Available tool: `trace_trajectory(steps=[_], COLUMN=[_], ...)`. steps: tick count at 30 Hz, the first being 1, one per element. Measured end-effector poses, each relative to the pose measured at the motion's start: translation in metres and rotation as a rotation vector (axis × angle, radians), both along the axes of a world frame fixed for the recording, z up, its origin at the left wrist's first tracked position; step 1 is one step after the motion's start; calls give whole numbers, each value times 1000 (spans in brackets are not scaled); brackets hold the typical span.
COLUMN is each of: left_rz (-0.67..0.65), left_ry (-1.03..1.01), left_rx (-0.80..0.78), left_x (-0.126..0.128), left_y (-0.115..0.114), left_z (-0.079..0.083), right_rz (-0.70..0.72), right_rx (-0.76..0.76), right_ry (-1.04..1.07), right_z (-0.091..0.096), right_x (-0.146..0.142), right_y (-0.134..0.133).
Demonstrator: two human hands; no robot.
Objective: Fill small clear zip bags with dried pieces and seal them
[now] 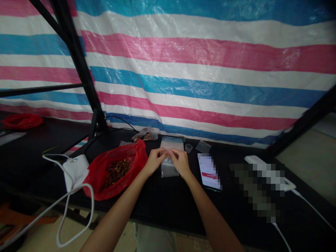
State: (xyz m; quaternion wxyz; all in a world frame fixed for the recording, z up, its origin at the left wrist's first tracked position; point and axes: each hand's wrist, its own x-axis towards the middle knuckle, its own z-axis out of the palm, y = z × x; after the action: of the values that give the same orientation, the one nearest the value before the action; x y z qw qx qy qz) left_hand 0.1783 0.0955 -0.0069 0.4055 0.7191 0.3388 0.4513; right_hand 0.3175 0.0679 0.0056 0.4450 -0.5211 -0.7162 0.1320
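My left hand (154,159) and my right hand (180,161) meet over a small clear plastic bag (168,169) lying on the black table (162,203). Both pinch the bag's top edge with fingertips almost touching. A stack of similar clear bags (172,142) lies just behind the hands. To the left, an open red plastic bag (115,171) holds several small dark brown pieces (117,171).
A white device (76,168) with a looping white cable (65,203) sits left of the red bag. A small clear cup (188,148), a paper slip (208,170), a black frame post (84,77) and a striped tarp (199,70) are behind.
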Motion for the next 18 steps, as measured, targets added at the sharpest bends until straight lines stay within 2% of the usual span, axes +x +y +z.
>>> trace_trajectory(steps=[4, 8, 13, 15, 18], left_rz=[67, 146, 141, 153, 242], left_ry=[27, -45, -107, -131, -180], left_rx=[40, 27, -35, -45, -51], left_x=[-1, -2, 0, -1, -5], left_y=[1, 2, 1, 2, 6], left_z=[-2, 0, -1, -2, -2], right_rz=[-36, -100, -190, -267, -444], right_rx=[-39, -54, -6, 47, 47], right_ry=[3, 148, 264, 357, 455], right_z=[-2, -5, -4, 0, 8], right_x=[0, 6, 16, 29, 70], right_y=[2, 6, 10, 15, 29])
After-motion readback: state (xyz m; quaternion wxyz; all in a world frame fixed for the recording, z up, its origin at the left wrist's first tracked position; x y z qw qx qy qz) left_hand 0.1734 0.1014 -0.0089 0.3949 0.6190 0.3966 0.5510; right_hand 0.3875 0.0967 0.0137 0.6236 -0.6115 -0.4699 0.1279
